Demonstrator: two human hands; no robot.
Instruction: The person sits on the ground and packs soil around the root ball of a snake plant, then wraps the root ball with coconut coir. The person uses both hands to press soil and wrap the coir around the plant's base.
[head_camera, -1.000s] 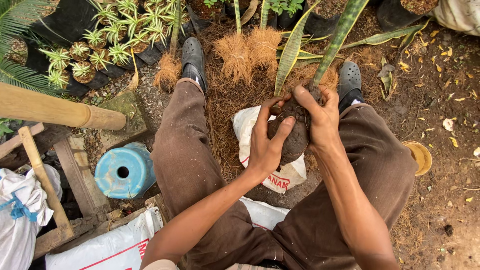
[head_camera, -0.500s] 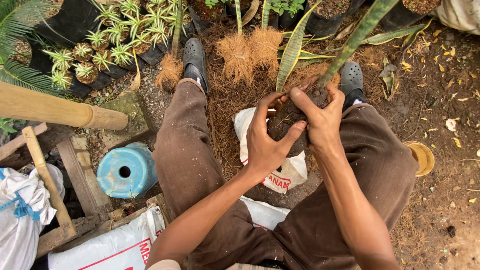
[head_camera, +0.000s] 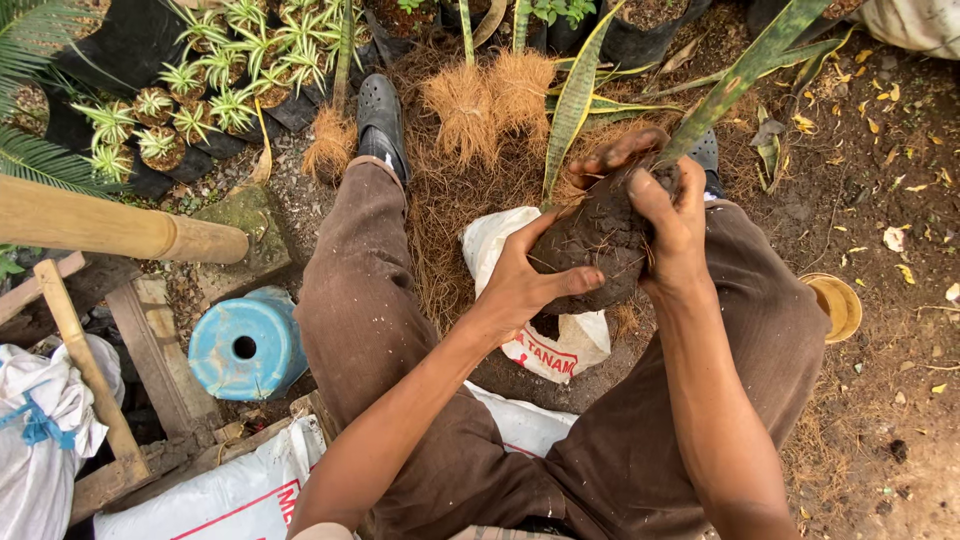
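I sit with my legs apart in brown trousers. Both hands grip a dark soil root ball (head_camera: 598, 240) of a plant with long green mottled leaves (head_camera: 740, 72) that point up and away. My left hand (head_camera: 528, 278) cups the ball from the left and below, thumb laid across its front. My right hand (head_camera: 668, 222) wraps the upper right of the ball near the leaf base. Under the ball lies a white printed bag (head_camera: 560, 340) on brown coconut fibre (head_camera: 450, 200).
Bare-rooted plants with fibrous roots (head_camera: 492, 100) stand ahead. Small spiky plants in black bags (head_camera: 190, 100) are at upper left. A blue pot (head_camera: 245, 345), bamboo pole (head_camera: 110, 225), wooden frame (head_camera: 85, 370), white sacks (head_camera: 40, 440) lie left. A yellow bowl (head_camera: 835, 305) sits right.
Both hands have lifted and turned the root ball slightly, so the leaves tilt further right. My left thumb now lies across the front of the ball.
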